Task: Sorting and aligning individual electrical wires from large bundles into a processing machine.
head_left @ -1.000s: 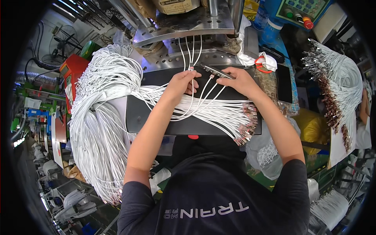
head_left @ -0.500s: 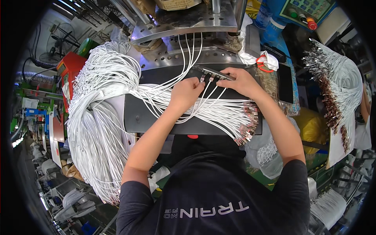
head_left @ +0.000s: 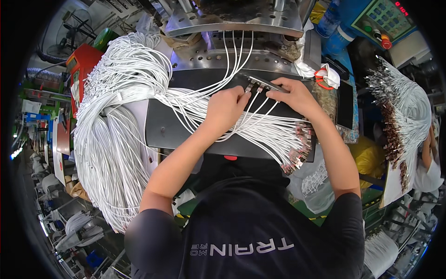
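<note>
A large bundle of thin white cables (head_left: pixel 118 111) drapes from the left across a black work mat (head_left: pixel 169 128). Their metal connector ends (head_left: pixel 297 146) fan out at the mat's right edge. My left hand (head_left: pixel 227 109) rests on the cables at the mat's middle and pinches one cable near its connector. My right hand (head_left: pixel 292 95) grips a small group of metal-tipped cable ends (head_left: pixel 258 83) beside the left hand. Several white cables (head_left: pixel 234 51) run up from the hands into the metal machine (head_left: pixel 232 21).
A perforated metal plate (head_left: pixel 223 63) lies behind the mat. A blue control box (head_left: pixel 371 21) with buttons stands at the upper right. A second bunch of finished cables (head_left: pixel 404 107) hangs at the right. A red box (head_left: pixel 76 67) is at the left, a yellow bag (head_left: pixel 367 158) at the right.
Both hands have shifted slightly along the mat toward the machine, and the connector ends in my right hand now lie closer to the left hand's fingers.
</note>
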Action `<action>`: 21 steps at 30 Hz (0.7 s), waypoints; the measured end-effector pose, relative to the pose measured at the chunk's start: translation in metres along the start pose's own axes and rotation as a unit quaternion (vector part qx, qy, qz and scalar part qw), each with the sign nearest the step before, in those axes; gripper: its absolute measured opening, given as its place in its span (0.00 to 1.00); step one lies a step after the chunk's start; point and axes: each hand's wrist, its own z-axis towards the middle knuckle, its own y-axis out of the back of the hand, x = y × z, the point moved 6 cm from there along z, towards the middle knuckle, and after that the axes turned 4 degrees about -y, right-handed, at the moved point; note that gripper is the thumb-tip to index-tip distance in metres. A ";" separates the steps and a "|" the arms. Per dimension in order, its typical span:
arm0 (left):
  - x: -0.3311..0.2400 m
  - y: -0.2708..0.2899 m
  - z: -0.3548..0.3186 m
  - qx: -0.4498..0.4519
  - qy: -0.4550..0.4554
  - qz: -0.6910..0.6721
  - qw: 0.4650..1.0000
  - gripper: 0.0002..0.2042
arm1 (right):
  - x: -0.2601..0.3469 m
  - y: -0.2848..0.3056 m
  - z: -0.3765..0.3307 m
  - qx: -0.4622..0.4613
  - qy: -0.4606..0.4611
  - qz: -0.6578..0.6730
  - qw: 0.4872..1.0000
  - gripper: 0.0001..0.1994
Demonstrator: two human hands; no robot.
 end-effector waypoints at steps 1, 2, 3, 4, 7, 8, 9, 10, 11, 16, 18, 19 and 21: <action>0.001 -0.001 0.000 0.001 0.001 -0.001 1.000 0.17 | 0.000 0.001 0.000 -0.005 0.001 0.003 1.000 0.18; 0.001 -0.001 0.000 -0.003 -0.003 0.006 1.000 0.17 | -0.001 0.001 -0.001 -0.010 0.002 0.006 1.000 0.18; 0.001 -0.001 0.000 -0.006 -0.008 0.013 1.000 0.16 | -0.001 0.002 -0.002 -0.015 0.003 0.009 1.000 0.18; 0.000 -0.001 -0.001 -0.009 -0.012 0.019 1.000 0.16 | -0.002 0.001 -0.002 -0.015 0.001 0.009 1.000 0.18; 0.001 -0.004 0.001 0.009 -0.008 0.028 1.000 0.16 | 0.004 -0.003 -0.005 0.002 0.042 0.018 0.999 0.23; 0.001 -0.005 0.001 0.018 -0.006 0.032 0.999 0.16 | 0.004 -0.004 -0.006 0.003 0.039 0.018 0.999 0.23; 0.001 -0.005 0.000 0.019 -0.005 0.031 0.999 0.16 | 0.005 -0.005 -0.008 0.005 0.030 -0.005 1.000 0.21; 0.000 -0.005 0.000 0.032 -0.007 0.047 0.998 0.15 | 0.008 -0.006 -0.008 0.008 0.022 -0.028 0.999 0.18; -0.001 -0.004 0.000 0.045 -0.008 0.063 0.997 0.13 | 0.010 -0.007 -0.008 0.012 0.013 -0.051 0.999 0.16; -0.017 0.040 0.014 -0.019 -0.120 0.113 0.986 0.11 | 0.033 0.015 0.013 -0.182 0.199 -0.293 0.917 0.14; 0.008 0.055 0.048 -0.181 -0.073 -0.085 0.977 0.16 | 0.047 0.039 0.034 -0.344 0.288 -0.276 0.850 0.15; 0.046 0.050 0.078 -0.193 -0.004 -0.176 0.965 0.19 | 0.059 0.043 0.053 -0.406 0.319 -0.284 0.808 0.15; 0.071 0.041 0.099 -0.202 0.064 -0.271 0.939 0.21 | 0.034 0.060 0.123 -0.411 0.352 -0.344 0.767 0.17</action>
